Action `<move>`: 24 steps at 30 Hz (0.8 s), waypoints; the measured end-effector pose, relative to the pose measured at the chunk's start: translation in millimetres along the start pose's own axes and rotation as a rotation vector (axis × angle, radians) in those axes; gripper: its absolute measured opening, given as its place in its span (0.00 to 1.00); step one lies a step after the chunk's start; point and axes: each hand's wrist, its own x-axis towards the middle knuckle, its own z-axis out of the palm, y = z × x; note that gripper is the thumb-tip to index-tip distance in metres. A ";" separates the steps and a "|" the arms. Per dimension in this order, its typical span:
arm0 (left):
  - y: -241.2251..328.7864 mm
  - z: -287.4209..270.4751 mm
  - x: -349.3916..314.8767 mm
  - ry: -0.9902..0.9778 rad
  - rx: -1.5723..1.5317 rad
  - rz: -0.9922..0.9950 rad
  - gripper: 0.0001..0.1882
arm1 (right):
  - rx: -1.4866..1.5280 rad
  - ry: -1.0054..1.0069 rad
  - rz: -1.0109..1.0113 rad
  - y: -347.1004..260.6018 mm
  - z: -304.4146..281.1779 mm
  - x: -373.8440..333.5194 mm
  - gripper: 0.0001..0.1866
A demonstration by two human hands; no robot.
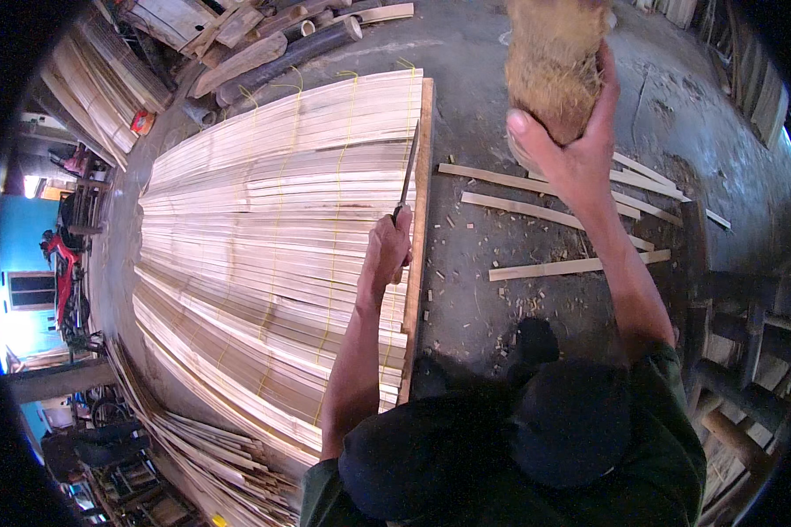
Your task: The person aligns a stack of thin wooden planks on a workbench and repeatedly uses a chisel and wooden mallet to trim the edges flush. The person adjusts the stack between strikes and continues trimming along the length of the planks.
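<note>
A knife [409,171] with a long narrow blade is in my left hand [388,250]. My fingers are wrapped round its handle, and the blade points away from me along the right end of a mat of pale bamboo slats [264,198]. Thin yellow cords run across the slats. Under their right ends lies a straight wooden board [425,123]. Up at the far right, my right hand [580,145] grips a thick brown block with a rough, fibrous surface [554,66]. The block's top is cut off by the picture edge, and it is held clear of the mat.
Loose slat pieces [580,266] and small chips lie on the floor right of the mat. Bamboo poles [290,61] and timber are heaped beyond it. Long strips [211,457] lie at the near left, a red motorbike [61,263] farther left. Dark wooden framework [747,386] stands at right.
</note>
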 end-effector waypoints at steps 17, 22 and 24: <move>-84.5 51.0 21.0 0.479 0.550 0.371 0.24 | -0.295 -0.555 0.561 90.5 -5.3 -145.4 0.46; -77.7 50.5 21.7 0.375 0.372 0.283 0.27 | -0.293 -0.557 0.644 69.0 -16.0 -149.2 0.46; -57.2 40.4 21.3 0.234 0.192 0.175 0.29 | -0.294 -0.543 0.635 67.6 -22.9 -146.4 0.46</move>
